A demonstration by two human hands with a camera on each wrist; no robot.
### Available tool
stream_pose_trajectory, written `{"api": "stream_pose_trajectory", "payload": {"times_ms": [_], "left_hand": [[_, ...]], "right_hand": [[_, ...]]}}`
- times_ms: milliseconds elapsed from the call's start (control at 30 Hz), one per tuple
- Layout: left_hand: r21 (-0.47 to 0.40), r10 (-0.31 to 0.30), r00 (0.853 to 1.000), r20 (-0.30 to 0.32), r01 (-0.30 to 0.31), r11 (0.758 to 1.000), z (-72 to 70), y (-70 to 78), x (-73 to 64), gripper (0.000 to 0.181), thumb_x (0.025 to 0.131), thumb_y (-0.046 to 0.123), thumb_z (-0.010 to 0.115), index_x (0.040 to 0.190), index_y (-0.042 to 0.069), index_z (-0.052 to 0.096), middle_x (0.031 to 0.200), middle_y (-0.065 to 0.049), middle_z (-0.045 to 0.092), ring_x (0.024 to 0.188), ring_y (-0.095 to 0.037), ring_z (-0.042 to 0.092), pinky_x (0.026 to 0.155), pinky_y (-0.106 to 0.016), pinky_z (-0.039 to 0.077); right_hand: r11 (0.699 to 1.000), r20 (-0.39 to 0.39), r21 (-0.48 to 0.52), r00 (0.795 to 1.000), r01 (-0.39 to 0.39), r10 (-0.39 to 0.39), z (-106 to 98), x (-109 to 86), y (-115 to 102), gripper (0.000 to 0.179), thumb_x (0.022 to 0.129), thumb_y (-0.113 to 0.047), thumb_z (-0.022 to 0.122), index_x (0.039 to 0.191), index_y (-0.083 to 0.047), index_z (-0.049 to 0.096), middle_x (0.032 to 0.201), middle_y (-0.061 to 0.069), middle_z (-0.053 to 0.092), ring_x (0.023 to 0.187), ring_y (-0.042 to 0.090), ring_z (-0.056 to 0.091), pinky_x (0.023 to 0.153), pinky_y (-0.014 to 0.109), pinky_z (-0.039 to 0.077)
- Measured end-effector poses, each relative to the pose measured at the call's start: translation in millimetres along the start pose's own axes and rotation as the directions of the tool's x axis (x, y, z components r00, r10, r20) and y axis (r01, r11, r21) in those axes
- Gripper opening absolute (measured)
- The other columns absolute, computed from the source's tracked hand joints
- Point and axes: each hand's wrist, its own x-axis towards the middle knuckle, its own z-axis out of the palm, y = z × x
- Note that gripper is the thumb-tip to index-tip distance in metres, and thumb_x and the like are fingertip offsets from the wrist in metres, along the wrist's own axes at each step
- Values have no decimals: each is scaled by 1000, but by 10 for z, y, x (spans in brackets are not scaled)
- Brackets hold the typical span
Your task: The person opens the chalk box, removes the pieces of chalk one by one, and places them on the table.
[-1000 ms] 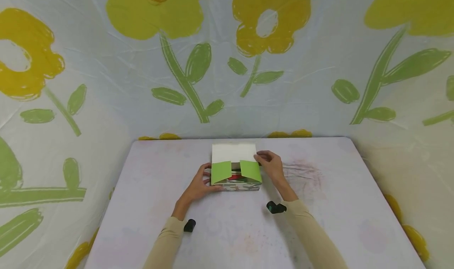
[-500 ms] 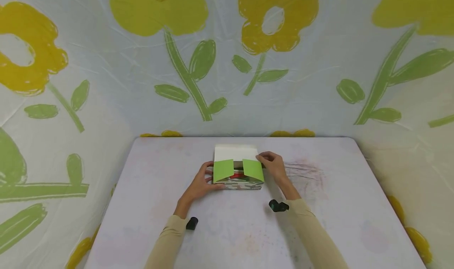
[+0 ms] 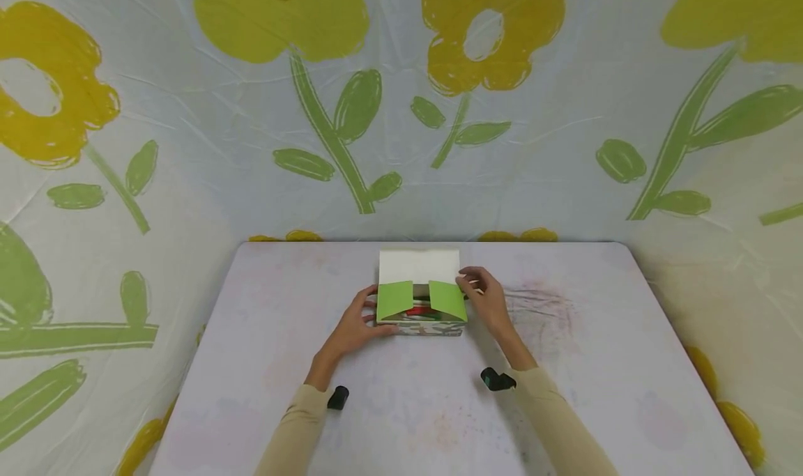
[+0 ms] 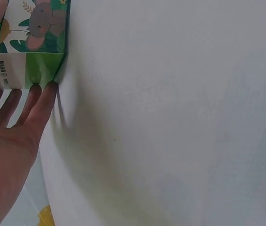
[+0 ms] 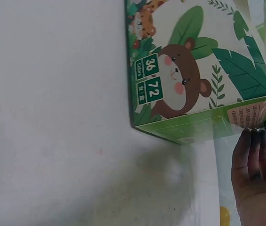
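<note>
Since the last frame I see the white lid [image 3: 419, 265] standing a little taller behind the box [image 3: 429, 329], and the right hand [image 3: 486, 300] shifted slightly, its wrist lower in my head view. On my feed the box sits near the far edge of the pale table [image 3: 401, 420], its two green flaps [image 3: 395, 302] slanting inward with a gap between them; something red [image 3: 419, 311] shows inside. I have the left hand [image 3: 353, 328] gripping the left end, fingers spread along the side and thumb at the front. Right fingers, bent and part-open, touch the right end near its rear corner; I cannot tell whether they pinch the lid.
</note>
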Motion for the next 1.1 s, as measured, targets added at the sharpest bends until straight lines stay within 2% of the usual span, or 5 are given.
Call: {"api": "stream_pose_trajectory", "payload": {"times_ms": [233,500,733,867,1100], "left_hand": [[78,-27,999,-46,31,996,22,82,-67,103,82,37,89,162,14,28,147,-8,46,122,-25,53,100,-41,51],[88,62,984,-170,-48,995,97,210,-156,86,86,32,86,155,6,41,146,-10,49,122,-27,54,98,-47,52],[89,101,968,-232,-82,993,181,252,-190,70,87,27,86,146,7,53,140,-13,52,117,-29,56,93,-47,56],[110,142,951,-276,-116,987,211,253,-202,62,87,21,86,140,4,57,133,-16,55,112,-31,59,90,-49,57],[139,204,918,-339,-166,976,245,265,-229,50,87,13,85,130,0,64,122,-21,60,105,-34,63,83,-48,59]], "right_hand": [[1000,-13,-7,1000,26,-26,-16,-139,5,31,101,-19,70,125,-1,65,109,17,66,94,15,62,79,15,50],[996,-1,-20,996,90,-90,-4,-339,29,36,98,-20,73,127,-1,63,120,16,65,104,17,62,88,16,50],[985,59,15,984,170,-170,3,-502,28,46,91,-10,80,130,3,57,129,18,54,115,27,55,98,39,52],[981,86,-11,977,195,-193,8,-568,28,56,86,-6,84,133,2,55,133,19,51,122,29,51,101,51,48],[972,69,-12,970,235,-234,-8,-665,-236,51,84,5,81,127,14,55,127,30,53,115,43,53,95,50,51]]}}
